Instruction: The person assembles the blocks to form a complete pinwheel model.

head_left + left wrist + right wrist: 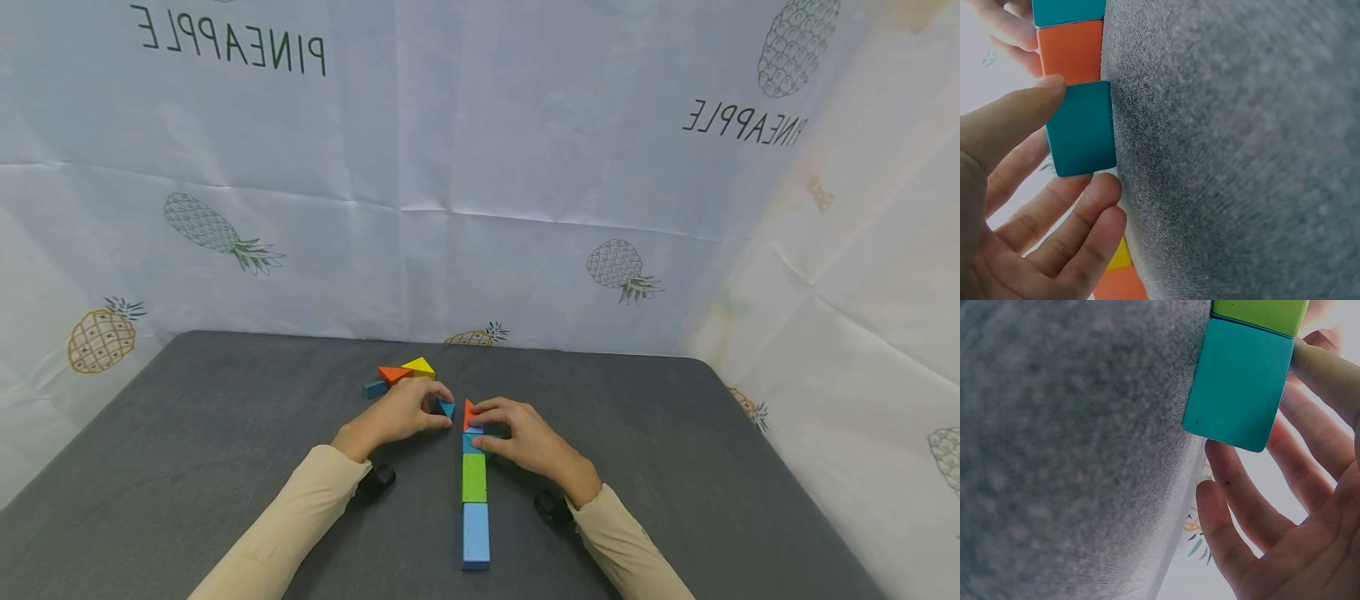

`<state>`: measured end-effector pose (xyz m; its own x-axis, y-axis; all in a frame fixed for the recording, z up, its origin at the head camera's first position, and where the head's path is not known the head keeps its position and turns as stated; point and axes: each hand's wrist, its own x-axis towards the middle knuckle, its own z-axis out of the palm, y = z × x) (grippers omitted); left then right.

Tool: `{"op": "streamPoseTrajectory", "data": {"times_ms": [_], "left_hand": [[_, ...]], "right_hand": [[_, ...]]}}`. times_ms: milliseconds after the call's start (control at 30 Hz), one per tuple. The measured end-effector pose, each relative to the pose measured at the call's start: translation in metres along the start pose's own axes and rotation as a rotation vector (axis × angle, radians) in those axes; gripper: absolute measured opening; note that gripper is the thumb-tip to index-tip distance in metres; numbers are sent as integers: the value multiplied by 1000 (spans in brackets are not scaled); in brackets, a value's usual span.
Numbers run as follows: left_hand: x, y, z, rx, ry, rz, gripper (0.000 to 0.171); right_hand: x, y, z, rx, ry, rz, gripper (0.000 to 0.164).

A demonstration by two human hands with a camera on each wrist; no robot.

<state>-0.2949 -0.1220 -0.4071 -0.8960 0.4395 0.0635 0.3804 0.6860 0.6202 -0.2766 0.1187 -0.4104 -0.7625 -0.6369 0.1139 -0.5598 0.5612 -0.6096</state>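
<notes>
The left hand pinches a teal triangular block just left of an orange-red triangular block. On the dark grey table, the right hand curls thumb and fingers about a teal flat-sided block (a bright green rectangular block and a light-blue rectangular block continue the line toward the near side).
</notes>
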Motion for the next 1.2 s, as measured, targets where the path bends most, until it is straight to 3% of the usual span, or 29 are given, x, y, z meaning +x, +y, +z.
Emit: {"op": "streamPoseTrajectory", "data": {"times_ms": [367, 1200], "left_hand": [[-5, -1, 0, -32, -11, 48, 28], [-7, 5, 8, -36, -10, 59, 22]], "right_hand": [[0, 0, 0, 9, -4, -8, 33], [0, 1, 0, 22, -1, -20, 34]]}}
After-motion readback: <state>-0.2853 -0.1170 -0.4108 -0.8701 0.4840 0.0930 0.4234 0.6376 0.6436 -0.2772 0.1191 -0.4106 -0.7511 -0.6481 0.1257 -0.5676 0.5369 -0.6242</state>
